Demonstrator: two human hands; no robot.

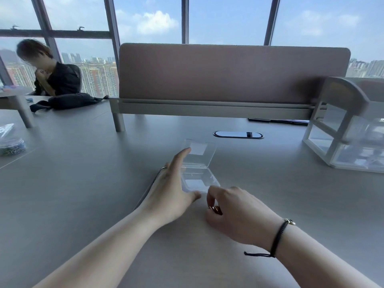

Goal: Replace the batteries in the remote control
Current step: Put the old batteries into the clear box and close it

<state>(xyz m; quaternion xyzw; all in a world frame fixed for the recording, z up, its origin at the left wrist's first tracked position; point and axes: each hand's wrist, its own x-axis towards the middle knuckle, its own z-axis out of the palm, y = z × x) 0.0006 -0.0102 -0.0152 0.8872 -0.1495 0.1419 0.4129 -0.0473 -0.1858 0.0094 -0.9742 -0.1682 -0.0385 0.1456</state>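
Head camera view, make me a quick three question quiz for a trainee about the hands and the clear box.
1. True or false: the clear plastic box on the table has its lid open.
2. Which hand rests flat against the box's side: A) left hand B) right hand?
3. Fill in: the right hand's fingertips pinch something small and ____ coloured just in front of the box.

Key: 1 true. 2 A. 3 copper; it is mostly hidden, so what it is cannot be told.
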